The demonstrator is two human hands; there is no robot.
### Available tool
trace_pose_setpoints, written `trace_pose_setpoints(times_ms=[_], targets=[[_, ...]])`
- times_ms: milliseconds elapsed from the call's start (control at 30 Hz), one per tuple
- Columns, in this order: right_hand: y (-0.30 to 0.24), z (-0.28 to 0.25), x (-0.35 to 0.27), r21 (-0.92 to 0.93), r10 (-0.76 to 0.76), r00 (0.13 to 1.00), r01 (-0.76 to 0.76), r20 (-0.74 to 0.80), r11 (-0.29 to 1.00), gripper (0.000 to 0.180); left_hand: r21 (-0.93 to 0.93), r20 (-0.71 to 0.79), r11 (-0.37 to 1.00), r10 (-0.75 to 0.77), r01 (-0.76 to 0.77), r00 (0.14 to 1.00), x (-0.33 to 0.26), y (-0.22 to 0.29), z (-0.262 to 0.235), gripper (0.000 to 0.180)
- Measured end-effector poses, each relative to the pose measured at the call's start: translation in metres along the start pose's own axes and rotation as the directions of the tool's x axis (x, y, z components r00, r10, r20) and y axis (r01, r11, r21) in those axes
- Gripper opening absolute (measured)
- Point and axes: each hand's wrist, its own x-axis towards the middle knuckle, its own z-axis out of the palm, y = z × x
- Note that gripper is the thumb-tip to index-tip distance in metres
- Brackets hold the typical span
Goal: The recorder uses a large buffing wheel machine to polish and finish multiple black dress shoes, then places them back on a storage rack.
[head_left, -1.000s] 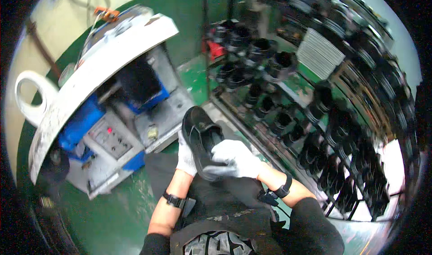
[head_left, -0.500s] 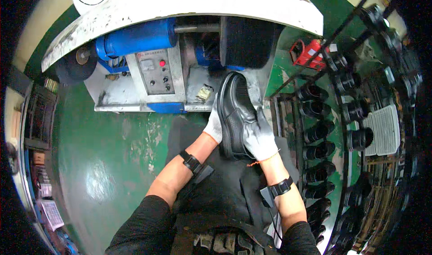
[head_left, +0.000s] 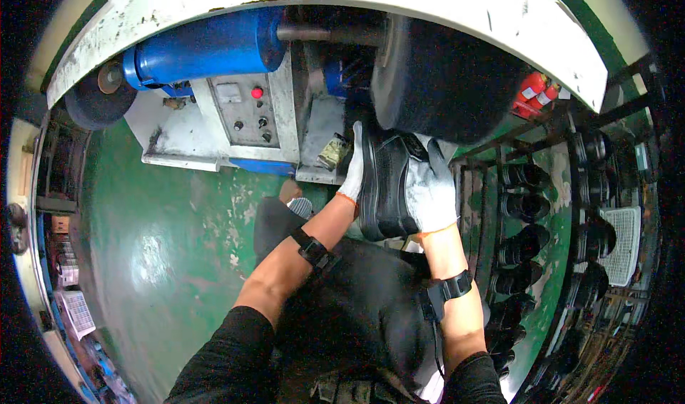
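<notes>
Both my hands wear white work gloves and hold one black leather shoe (head_left: 389,186). The shoe points away from me, heel toward my body, its far end at the underside of a big dark buffing wheel (head_left: 453,83) that hides the toe. Whether toe and wheel touch, I cannot tell. My left hand (head_left: 353,167) lies along the sole side, fingers pointing forward. From the right, my right hand (head_left: 432,190) is closed around the upper, its glove smudged grey over the fingers.
The machine has a blue motor (head_left: 207,51), a control panel (head_left: 246,111) with a red button, and a smaller dark wheel (head_left: 100,97) at left. A crumpled packet (head_left: 333,151) lies on its ledge. Racks of black shoes (head_left: 524,243) stand at right, with red fire extinguishers (head_left: 534,90) behind.
The shoe has moved forward and slightly right, from in front of the machine to beneath the large wheel. It has turned in my hands, and my view has come closer to the machine.
</notes>
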Motion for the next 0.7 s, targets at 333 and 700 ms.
trace_pose_setpoints(times_ms=[333, 700], targets=[[-0.089, 0.038, 0.031, -0.952, 0.378, 0.920, 0.201, 0.103, -0.230, 0.032, -0.068, -0.091, 0.998, -0.015, 0.009, 0.996, 0.010, 0.048, 0.009, 0.083], [0.063, -0.021, 0.079, 0.831, 0.166, 0.865, -0.376, 0.473, -0.410, 0.040, -0.057, -0.113, 0.992, 0.105, -0.112, 0.988, 0.031, 0.066, -0.016, 0.054]])
